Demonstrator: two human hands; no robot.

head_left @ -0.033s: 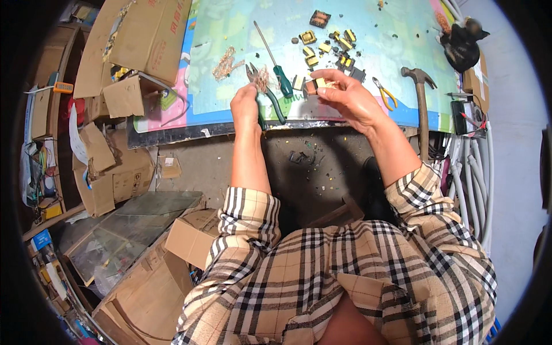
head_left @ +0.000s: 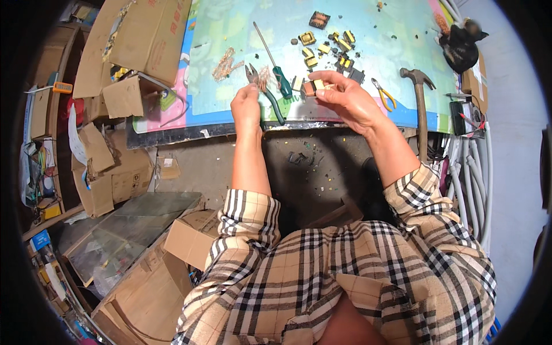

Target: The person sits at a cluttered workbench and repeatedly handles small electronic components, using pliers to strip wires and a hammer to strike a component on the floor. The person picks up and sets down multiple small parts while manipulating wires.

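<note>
My left hand [head_left: 245, 109] is closed around a pair of green-handled pliers [head_left: 272, 107], their jaws pointing away from me over the table's near edge. A tuft of thin copper wire [head_left: 264, 76] lies against the jaws. In my right hand [head_left: 352, 104], thumb and fingers pinch a small transformer coil [head_left: 310, 88] with a copper-brown side and a yellowish part. Just left of the coil, a green-handled screwdriver [head_left: 282, 81] rests with its shaft pointing away. Beyond my right hand are several yellow-and-black transformer parts [head_left: 344, 45]. A pale yellow block [head_left: 298, 83] sits beside the coil.
Yellow-handled cutters [head_left: 384, 96] and a claw hammer [head_left: 422, 109] lie to the right. More copper wire [head_left: 225, 64] is at the left. A black cat [head_left: 460, 47] sits at the far right. Cardboard boxes [head_left: 144, 43] stand left; dark scraps [head_left: 299, 157] litter the floor.
</note>
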